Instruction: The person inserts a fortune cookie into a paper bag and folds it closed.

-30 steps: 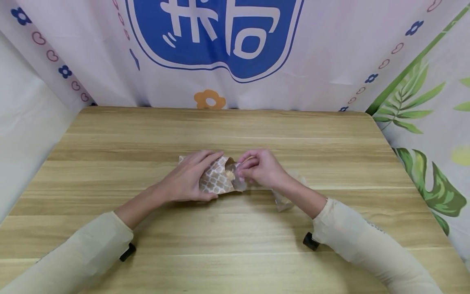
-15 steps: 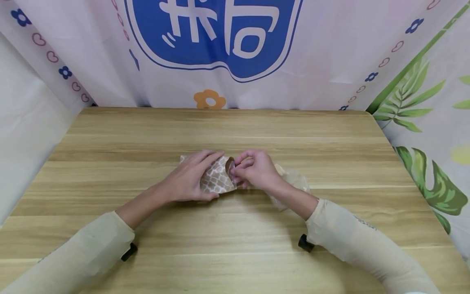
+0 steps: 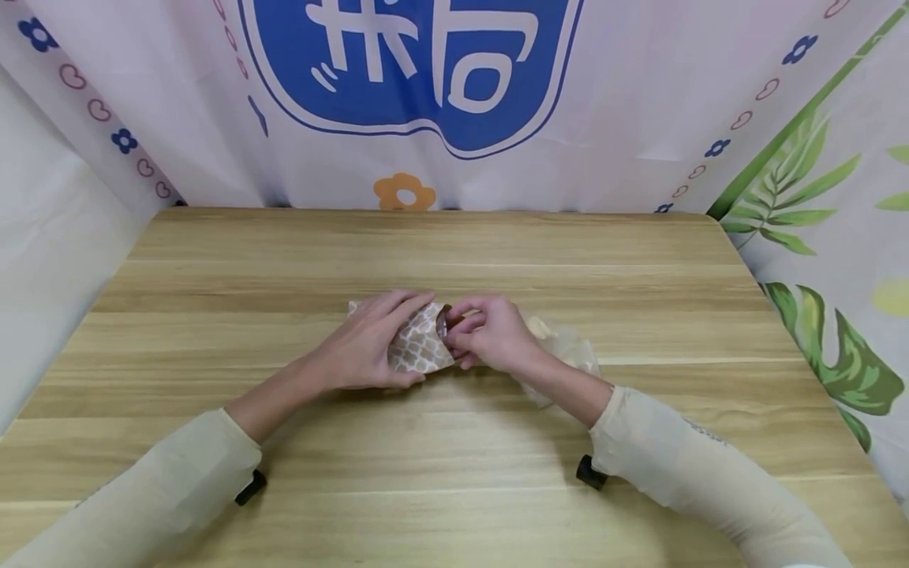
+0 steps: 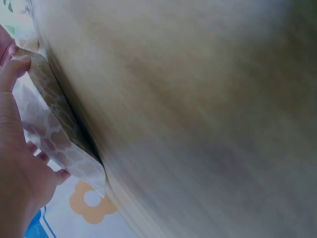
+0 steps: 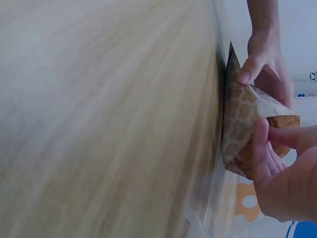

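A brown paper bag with a white lattice print lies on its side at the middle of the wooden table. My left hand grips it, fingers over the top and thumb underneath; the bag shows against that palm in the left wrist view. My right hand is at the bag's mouth with curled fingers, pinching a brown bun that sits in the opening. In the right wrist view its thumb lies on the bag, across from the left hand.
A crumpled clear plastic bag lies on the table under my right wrist. Printed cloth hangs behind the table and along both sides. The table's far edge runs just below it.
My right hand has moved left, up against the bag's mouth, carrying the bun into the opening. The left hand and the bag have stayed put.
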Tool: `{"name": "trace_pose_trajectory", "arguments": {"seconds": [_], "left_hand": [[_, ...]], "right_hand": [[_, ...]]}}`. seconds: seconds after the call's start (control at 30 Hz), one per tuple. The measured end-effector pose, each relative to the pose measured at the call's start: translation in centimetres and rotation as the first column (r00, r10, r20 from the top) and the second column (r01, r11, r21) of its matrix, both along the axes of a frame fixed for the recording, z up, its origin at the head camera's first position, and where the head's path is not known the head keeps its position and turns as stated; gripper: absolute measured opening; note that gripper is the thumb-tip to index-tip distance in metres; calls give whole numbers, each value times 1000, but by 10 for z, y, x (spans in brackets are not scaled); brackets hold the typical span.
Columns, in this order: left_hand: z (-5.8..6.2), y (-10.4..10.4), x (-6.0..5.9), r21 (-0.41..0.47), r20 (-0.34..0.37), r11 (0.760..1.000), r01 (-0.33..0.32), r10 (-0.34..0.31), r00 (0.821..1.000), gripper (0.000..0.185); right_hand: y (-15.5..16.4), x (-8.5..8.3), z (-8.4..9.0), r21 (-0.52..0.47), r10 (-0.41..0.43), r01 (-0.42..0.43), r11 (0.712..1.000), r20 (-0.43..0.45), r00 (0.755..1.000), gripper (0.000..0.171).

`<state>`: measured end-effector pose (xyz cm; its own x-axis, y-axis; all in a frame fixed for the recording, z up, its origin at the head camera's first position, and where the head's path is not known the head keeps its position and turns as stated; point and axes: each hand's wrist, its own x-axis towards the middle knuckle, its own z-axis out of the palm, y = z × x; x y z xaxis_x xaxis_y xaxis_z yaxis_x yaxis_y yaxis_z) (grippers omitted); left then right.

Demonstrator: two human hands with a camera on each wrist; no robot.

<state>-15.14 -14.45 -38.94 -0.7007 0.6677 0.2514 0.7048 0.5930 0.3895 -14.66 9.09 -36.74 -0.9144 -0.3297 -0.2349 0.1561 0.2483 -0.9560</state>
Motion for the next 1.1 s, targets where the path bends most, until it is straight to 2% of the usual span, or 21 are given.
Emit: {"name": "trace_pose_trajectory", "arguments": {"seconds": [0.3,0.47,0.77,0.83,1.1], "left_hand": [[0,0,-1,13,-7,1000,-7,7,1000,109],[-2,1,-1,12,-9,1000,-6,6,1000,109],[-2,0,0,16,-12,1000,-8,8,1000,108],[-2,0,0,14,-9,1000,-8,8,1000,108],[0,0,0,6,14,1000,-21,20,1000,108]], "right_hand": [[0,1,0,42,56,-53,998,-69,996,36],[-1,0,-1,53,81,-78,996,-62,995,38],[2,-2,-3,85,230,-222,971,-94,969,44],[2,-2,-2,81,228,-221,972,-85,970,43],[3,-1,-1,55,118,-116,992,-28,993,33]]}}
